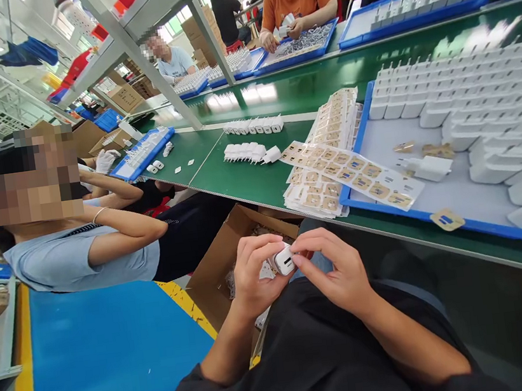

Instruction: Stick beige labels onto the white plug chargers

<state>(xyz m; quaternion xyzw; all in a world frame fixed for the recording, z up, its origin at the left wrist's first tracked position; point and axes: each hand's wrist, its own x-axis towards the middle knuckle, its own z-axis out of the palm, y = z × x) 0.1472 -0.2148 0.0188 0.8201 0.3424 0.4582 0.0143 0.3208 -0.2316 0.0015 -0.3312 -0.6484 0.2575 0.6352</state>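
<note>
A single head-worn camera looks forward and down, tilted sideways, close over the person's lap, with the green tabletop (pixel 259 183) slanting away toward seated co-workers beyond and left.

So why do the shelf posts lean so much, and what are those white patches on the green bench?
Head view: the wide lens bends and tilts straight lines, so the posts lean; the patches are ceiling lights glaring off the glossy bench; faces are blurred on purpose; the charger between the left hand and right hand is sharp, evenly lit.
</note>
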